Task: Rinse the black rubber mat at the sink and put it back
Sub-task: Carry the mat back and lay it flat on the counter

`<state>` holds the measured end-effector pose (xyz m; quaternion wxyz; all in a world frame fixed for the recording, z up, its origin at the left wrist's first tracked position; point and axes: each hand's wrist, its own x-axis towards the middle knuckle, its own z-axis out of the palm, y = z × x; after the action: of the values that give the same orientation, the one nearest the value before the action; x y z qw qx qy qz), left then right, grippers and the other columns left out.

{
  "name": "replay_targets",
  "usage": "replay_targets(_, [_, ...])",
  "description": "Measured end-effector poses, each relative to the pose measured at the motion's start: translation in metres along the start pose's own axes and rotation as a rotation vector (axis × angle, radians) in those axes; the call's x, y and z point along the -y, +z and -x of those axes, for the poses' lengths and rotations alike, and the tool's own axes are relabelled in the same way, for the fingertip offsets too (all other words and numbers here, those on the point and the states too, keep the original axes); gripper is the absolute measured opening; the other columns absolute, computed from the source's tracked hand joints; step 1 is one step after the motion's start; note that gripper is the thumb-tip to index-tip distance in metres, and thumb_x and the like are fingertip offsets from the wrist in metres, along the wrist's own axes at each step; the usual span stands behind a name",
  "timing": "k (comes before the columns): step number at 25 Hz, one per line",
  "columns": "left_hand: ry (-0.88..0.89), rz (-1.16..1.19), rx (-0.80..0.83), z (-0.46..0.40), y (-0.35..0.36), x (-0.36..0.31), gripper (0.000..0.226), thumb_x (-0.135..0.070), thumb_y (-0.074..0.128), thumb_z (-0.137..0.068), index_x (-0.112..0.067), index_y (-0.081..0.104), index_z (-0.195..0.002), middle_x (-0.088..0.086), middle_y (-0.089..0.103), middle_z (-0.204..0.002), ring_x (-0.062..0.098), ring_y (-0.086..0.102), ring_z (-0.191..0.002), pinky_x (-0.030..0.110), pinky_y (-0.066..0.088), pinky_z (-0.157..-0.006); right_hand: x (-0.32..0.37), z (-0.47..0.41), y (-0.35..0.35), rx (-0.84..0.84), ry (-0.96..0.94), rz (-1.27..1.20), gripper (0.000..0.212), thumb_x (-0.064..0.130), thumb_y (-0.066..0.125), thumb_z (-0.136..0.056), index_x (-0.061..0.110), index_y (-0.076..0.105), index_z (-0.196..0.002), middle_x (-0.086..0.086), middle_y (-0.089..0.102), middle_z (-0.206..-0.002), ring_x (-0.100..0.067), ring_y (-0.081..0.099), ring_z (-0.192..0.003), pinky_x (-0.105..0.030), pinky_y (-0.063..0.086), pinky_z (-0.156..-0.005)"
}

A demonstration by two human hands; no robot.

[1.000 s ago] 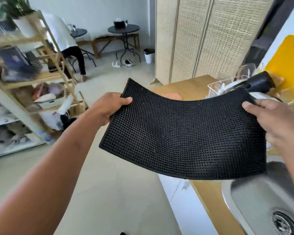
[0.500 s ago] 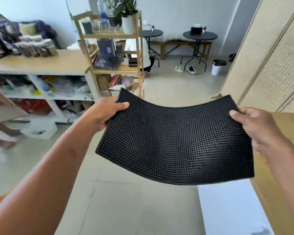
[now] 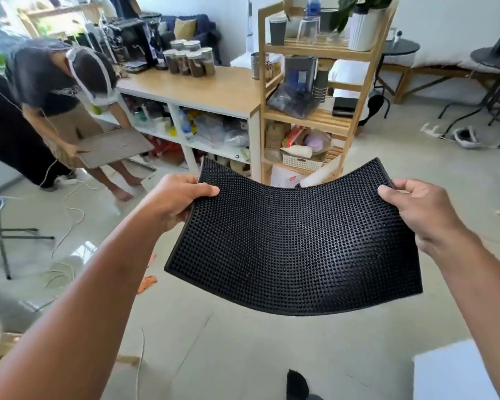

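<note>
Head view: sink gone from frame, both hands, left hand [image 3: 175, 202] and right hand [image 3: 425, 213], grip the black rubber mat [image 3: 295, 246], apparently carrying it back.

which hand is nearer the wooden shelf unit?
Left. The left hand grips the mat just below the shelf; the right hand holds the mat's opposite edge, off to the shelf's right.

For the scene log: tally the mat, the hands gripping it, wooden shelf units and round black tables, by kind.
Black rubber mat: 1
Hands gripping it, left hand and right hand: 2
Wooden shelf unit: 1
Round black tables: 2
Total: 6
</note>
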<state>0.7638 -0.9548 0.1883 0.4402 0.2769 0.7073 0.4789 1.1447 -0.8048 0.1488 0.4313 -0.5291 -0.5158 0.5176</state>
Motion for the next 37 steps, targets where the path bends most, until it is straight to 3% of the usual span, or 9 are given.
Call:
replay_targets(5, [0.028,0.006,-0.179,-0.061,-0.032,-0.02,0.014,-0.009,0.077,-0.09,0.0,0.073,-0.1,0.015,0.078,-0.092,0.023,0.075,-0.078,0.037,0.065,-0.073,0.022,-0.095,0.079,0.131,-0.022,-0.018,0.012,0.009,0.073,-0.098,0.017,0.071,-0.09,0.006,0.081,-0.072,-0.006,0.076,-0.061,-0.021,0.059,-0.052])
replay_targets(7, [0.034,0.035,-0.269,-0.087,-0.044,-0.02,0.008,-0.009,0.078,-0.089,-0.005,0.071,-0.09,0.008,0.078,-0.079,0.018,0.076,-0.067,0.031,0.063,-0.059,0.027,-0.126,0.113,0.181,-0.023,-0.027,0.012,0.009,0.072,-0.099,0.018,0.071,-0.092,0.006,0.082,-0.074,-0.006,0.077,-0.063,-0.02,0.059,-0.054])
replay_targets(10, [0.043,0.045,-0.351,-0.127,-0.064,-0.018,0.01,-0.011,0.079,-0.088,-0.008,0.07,-0.085,0.004,0.078,-0.072,0.015,0.075,-0.061,0.026,0.058,-0.052,0.026,-0.164,0.166,0.256,-0.035,-0.026,0.015,0.007,0.069,-0.1,0.019,0.074,-0.092,0.008,0.082,-0.076,-0.005,0.077,-0.066,-0.02,0.06,-0.056])
replay_targets(15, [0.05,0.059,-0.394,-0.221,-0.113,-0.032,0.015,-0.015,0.083,-0.085,-0.005,0.074,-0.092,0.01,0.08,-0.081,0.02,0.076,-0.068,0.034,0.063,-0.067,0.03,-0.226,0.257,0.283,-0.029,0.005,0.013,0.007,0.068,-0.101,0.017,0.071,-0.094,0.002,0.079,-0.078,-0.006,0.075,-0.063,-0.025,0.062,-0.059])
replay_targets(21, [0.1,0.065,-0.368,-0.319,-0.179,-0.066,0.012,-0.014,0.08,-0.087,-0.009,0.072,-0.079,0.005,0.074,-0.07,0.019,0.067,-0.06,0.031,0.056,-0.061,0.066,-0.283,0.359,0.193,-0.052,0.041,0.012,0.009,0.072,-0.099,0.017,0.073,-0.09,-0.006,0.08,-0.089,-0.018,0.077,-0.074,-0.035,0.066,-0.071])
replay_targets(26, [0.083,0.187,-0.377,-0.402,-0.229,-0.1,0.006,-0.011,0.08,-0.086,-0.006,0.077,-0.088,0.014,0.08,-0.083,0.024,0.075,-0.073,0.042,0.063,-0.077,0.084,-0.332,0.426,0.152,-0.058,0.016,0.013,0.01,0.073,-0.099,0.017,0.072,-0.088,0.01,0.079,-0.066,-0.004,0.075,-0.058,-0.02,0.058,-0.049])
replay_targets(31, [0.076,0.219,-0.325,-0.489,-0.254,-0.119,0.002,-0.01,0.08,-0.085,-0.009,0.079,-0.085,0.013,0.081,-0.086,0.021,0.078,-0.07,0.034,0.061,-0.067,0.085,-0.403,0.478,0.151,-0.045,0.024,0.011,0.011,0.075,-0.097,0.016,0.075,-0.087,0.007,0.081,-0.072,-0.012,0.078,-0.067,-0.033,0.064,-0.067])
replay_targets(37, [0.113,0.14,-0.324,-0.6,-0.263,-0.157,0.006,-0.013,0.079,-0.088,-0.008,0.077,-0.086,0.014,0.08,-0.085,0.024,0.074,-0.071,0.042,0.061,-0.078,0.083,-0.508,0.539,0.145,-0.018,-0.066,0.006,0.009,0.074,-0.098,0.013,0.073,-0.093,0.004,0.081,-0.072,-0.011,0.077,-0.064,-0.028,0.063,-0.056])
